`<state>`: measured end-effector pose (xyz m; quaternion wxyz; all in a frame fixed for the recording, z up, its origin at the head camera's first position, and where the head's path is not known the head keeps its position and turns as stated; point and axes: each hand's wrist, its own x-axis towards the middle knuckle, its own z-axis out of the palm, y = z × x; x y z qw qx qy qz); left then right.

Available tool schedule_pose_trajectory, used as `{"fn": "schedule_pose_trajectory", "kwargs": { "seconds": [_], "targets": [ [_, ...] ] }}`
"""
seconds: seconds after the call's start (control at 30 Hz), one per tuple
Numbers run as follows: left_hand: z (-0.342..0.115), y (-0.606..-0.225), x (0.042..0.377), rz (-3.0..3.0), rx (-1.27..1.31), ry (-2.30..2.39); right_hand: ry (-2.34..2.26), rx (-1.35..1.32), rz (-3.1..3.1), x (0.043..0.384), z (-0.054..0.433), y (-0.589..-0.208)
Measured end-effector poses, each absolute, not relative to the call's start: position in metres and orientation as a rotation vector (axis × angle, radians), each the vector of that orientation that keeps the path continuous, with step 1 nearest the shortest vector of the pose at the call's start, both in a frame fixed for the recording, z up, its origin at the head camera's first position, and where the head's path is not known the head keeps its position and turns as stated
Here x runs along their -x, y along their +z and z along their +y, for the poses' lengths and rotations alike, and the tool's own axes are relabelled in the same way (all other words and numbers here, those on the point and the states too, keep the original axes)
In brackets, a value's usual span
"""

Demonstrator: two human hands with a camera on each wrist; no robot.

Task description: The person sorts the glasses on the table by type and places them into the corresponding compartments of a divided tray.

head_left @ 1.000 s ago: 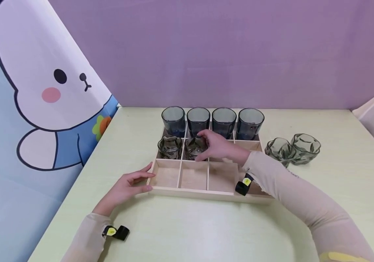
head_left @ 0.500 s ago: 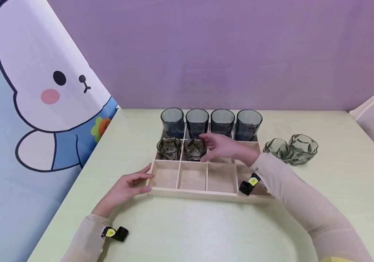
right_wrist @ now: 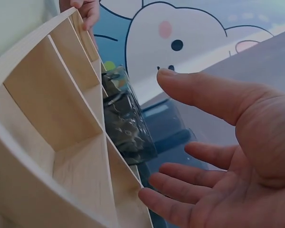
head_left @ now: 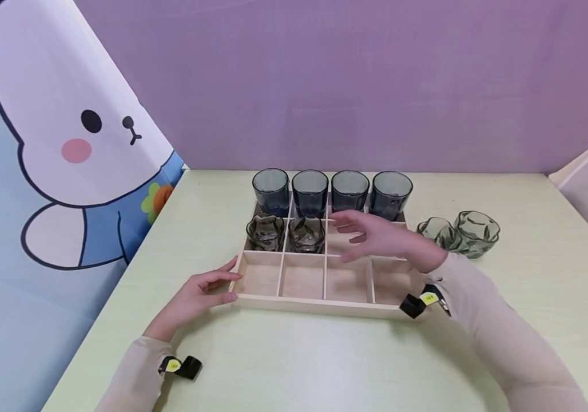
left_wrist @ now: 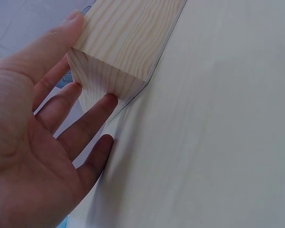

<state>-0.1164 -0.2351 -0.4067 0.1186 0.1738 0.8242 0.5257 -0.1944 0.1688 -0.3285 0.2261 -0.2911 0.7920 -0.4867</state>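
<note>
My left hand (head_left: pixel 193 297) touches the left front corner of a divided wooden box (head_left: pixel 325 307). In the left wrist view its thumb and fingertips lie against the box's corner (left_wrist: pixel 104 78), fingers only slightly bent. Over the middle row, toward the right, my right hand (head_left: pixel 381 236) hovers with fingers spread and nothing in them. Left of it, a short wavy smoked glass (head_left: pixel 306 236) sits in the second compartment. A similar glass (head_left: pixel 265 233) occupies the first. In the right wrist view the fingers are apart from the dark wavy glass (right_wrist: pixel 126 128).
Several tall blue-grey tumblers (head_left: pixel 310 191) fill the back row of the box. On the table (head_left: pixel 299 360), right of the box, two wavy glasses (head_left: pixel 476 234) stand side by side. A purple backdrop (head_left: pixel 350 86) rises behind, and a cartoon-printed cloth (head_left: pixel 67 171) hangs at left.
My right hand has let go of the second wavy glass and drawn back to the right, its fingers opening. The left hand stays at the box corner.
</note>
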Motion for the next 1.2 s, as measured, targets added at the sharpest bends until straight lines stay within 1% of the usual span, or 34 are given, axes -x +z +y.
{"fn": "schedule_pose_trajectory", "kwargs": {
  "seconds": [0.5,0.77,0.9,1.2],
  "targets": [
    [-0.235,-0.408,0.116,2.431,-0.552,1.549,-1.315,0.839,2.213,0.178,0.214,-0.328],
    [-0.234,-0.406,0.115,2.41,-0.512,1.56,-1.297,0.882,2.224,0.174,0.241,-0.329],
    [-0.235,-0.407,0.115,2.402,-0.499,1.559,-1.319,0.925,2.233,0.171,0.255,-0.327],
    [-0.235,-0.407,0.115,2.399,-0.505,1.557,-1.418,0.918,2.258,0.167,0.29,-0.328]
  ]
}}
